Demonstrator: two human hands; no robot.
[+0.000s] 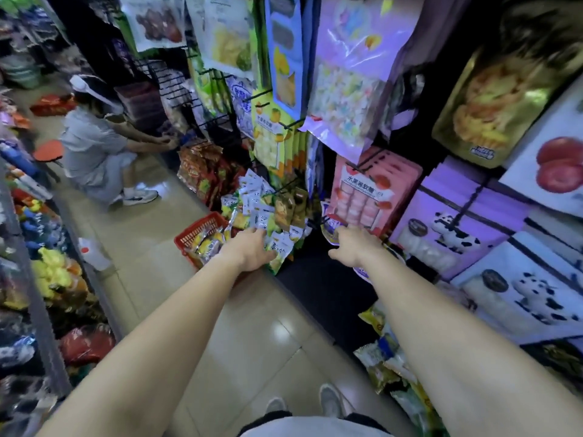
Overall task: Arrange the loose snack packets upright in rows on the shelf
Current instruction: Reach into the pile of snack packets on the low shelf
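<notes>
While both arms reach down to the low shelf (315, 288), the left hand (252, 250) lies on the heap of loose white-and-green snack packets (255, 203) at its front edge; whether it grips one I cannot tell; the right hand (353, 246), thumb spread, touches a purple-rimmed packet (329, 233) beside the heap, fingers hidden; a red basket (202, 230) stands left of them.

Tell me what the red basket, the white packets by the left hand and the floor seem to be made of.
The red basket looks like moulded plastic, with a slotted lattice wall. The white packets are probably thin plastic film, glossy and crinkled. The floor is likely glazed tile, given grout lines and reflections.
</notes>
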